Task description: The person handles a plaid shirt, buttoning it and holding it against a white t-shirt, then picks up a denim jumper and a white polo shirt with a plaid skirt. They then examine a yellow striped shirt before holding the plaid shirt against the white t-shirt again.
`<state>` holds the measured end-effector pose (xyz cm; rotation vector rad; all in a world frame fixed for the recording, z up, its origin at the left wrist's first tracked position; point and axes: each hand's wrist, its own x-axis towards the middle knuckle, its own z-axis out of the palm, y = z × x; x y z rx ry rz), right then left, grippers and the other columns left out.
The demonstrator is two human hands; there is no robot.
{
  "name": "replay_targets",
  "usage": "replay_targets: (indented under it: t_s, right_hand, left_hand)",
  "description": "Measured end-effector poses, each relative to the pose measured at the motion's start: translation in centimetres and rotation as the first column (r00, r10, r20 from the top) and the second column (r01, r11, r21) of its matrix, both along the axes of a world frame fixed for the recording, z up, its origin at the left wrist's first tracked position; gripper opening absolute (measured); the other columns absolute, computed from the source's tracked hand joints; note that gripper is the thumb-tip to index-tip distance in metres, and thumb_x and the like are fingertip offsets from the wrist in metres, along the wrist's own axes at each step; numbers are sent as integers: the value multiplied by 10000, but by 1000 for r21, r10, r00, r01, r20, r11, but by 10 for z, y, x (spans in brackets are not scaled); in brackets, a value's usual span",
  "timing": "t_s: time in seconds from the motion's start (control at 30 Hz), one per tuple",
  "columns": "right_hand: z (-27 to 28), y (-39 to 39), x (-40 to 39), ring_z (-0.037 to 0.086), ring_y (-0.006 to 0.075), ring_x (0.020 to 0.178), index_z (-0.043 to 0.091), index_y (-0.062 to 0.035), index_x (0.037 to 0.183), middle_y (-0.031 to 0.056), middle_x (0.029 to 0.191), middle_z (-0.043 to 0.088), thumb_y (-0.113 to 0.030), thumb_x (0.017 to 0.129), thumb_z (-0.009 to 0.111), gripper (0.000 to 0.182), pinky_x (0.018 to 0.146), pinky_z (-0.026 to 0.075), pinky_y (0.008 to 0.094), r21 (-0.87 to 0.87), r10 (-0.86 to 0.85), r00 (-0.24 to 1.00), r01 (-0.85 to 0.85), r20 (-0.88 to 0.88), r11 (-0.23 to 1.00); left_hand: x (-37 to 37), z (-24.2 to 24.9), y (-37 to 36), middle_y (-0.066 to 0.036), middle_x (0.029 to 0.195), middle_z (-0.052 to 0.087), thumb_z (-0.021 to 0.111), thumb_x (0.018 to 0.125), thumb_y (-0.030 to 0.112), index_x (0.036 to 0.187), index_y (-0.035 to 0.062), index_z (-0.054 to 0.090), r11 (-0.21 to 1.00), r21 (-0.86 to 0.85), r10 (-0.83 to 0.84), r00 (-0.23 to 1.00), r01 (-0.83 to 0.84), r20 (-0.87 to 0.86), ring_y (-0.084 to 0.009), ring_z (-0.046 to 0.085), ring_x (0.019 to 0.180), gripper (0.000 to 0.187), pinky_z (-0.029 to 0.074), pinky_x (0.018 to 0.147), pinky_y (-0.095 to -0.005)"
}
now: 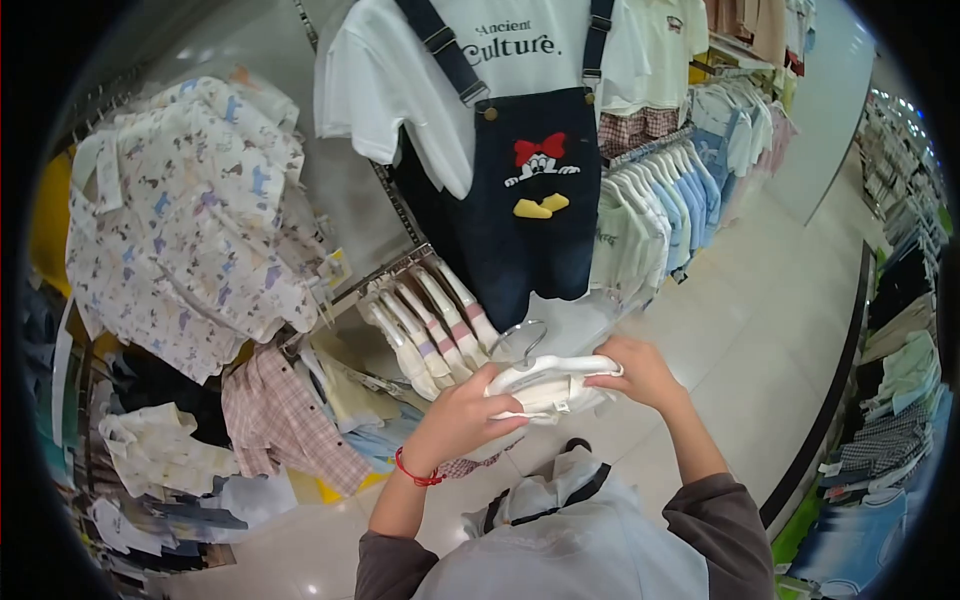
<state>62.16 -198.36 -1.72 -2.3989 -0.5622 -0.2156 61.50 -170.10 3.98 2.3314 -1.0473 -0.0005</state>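
A white clothes hanger (548,364) with a metal hook is held in front of my body, and a white garment (545,398) hangs on it. My left hand (462,412), with a red cord bracelet at the wrist, is closed round the hanger's left end and the cloth there. At the other end, my right hand (638,374) pinches the hanger and the garment's edge between thumb and fingers. The lower part of the garment is mostly hidden. Just beyond my left hand, several white garments with pink and purple bands (432,325) hang on a rail.
Dark overalls (540,230) over a white T-shirt (375,85) hang ahead. To the left are a printed shirt (190,210) and a pink plaid shirt (285,420). Blue and white shirts (665,205) line a rack further back. More clothes racks (890,420) stand across the pale floor (755,330).
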Motion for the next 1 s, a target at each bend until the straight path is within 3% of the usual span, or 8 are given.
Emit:
replay_targets:
  t_s: [0.17, 0.3, 0.4, 0.43, 0.57, 0.7, 0.8, 1.0]
  right_hand:
    - [8, -31, -4, 563, 258, 635, 596, -68, 794, 61, 725, 572, -329, 664, 732, 322, 555, 436, 337, 54, -72, 983, 64, 168, 997]
    - [10, -85, 4, 555, 247, 610, 607, -67, 793, 64, 700, 564, -283, 646, 751, 298, 535, 428, 323, 102, -179, 957, 159, 230, 982]
    - [23, -139, 7, 581, 251, 666, 618, -73, 807, 63, 716, 582, -326, 666, 736, 313, 591, 457, 331, 99, -287, 946, 275, 151, 956]
    - [26, -160, 10, 584, 248, 671, 620, -72, 807, 64, 719, 584, -306, 656, 747, 306, 597, 458, 326, 115, -302, 939, 286, 161, 951]
    - [35, -243, 32, 591, 250, 703, 618, -65, 860, 84, 783, 595, -209, 632, 774, 311, 630, 462, 307, 215, -319, 926, 276, 201, 937]
    - [49, -319, 57, 597, 256, 826, 586, -56, 993, 111, 951, 598, -104, 641, 757, 394, 739, 463, 311, 293, -199, 936, 111, 291, 950]
    - [27, -367, 80, 533, 203, 957, 503, -35, 1113, 99, 1021, 552, -82, 677, 716, 487, 822, 434, 317, 593, -224, 974, 159, 38, 790]
    - [21, -422, 164, 570, 202, 939, 572, -8, 1028, 94, 1003, 604, -119, 723, 651, 334, 847, 419, 302, 569, -353, 922, 207, 158, 796]
  left_hand:
    - [20, -2, -22, -118, 1136, 472, 675, 754, 211, 935, 150, 625, 989, -35, -147, 989, 146, -29, -288, 571, 888, 197, 481, 732, -343]
    - [41, 3, -66, -104, 1192, 445, 660, 762, 166, 1139, 148, 541, 979, -146, -128, 987, 141, 96, -283, 563, 917, 396, 486, 753, -346]
    - [57, 3, -107, -127, 1168, 483, 681, 747, 149, 1138, 68, 521, 994, -104, 17, 1000, -15, 17, -283, 549, 985, 430, 473, 763, -339]
    - [67, 4, -124, -138, 1051, 558, 667, 746, 146, 1131, 40, 508, 997, -14, 70, 997, -69, 30, -296, 583, 899, 431, 480, 724, -347]
    - [109, -17, -202, -95, 801, 605, 659, 743, 203, 1057, 41, 545, 983, -175, 103, 944, -49, 312, -278, 606, 703, 371, 491, 601, -338]
    - [143, -10, -265, -116, 872, 622, 664, 738, 213, 1019, 42, 552, 979, -171, 166, 932, -115, 322, -286, 617, 735, 347, 494, 612, -330]
    - [162, -3, -299, -121, 860, 627, 665, 741, 211, 1015, 44, 552, 962, -248, 197, 925, -118, 324, -289, 622, 738, 341, 495, 617, -325]
    - [221, 33, -357, -149, 858, 625, 692, 711, 175, 1041, 27, 514, 943, -279, 256, 932, -182, 255, -302, 628, 768, 403, 500, 661, -345]
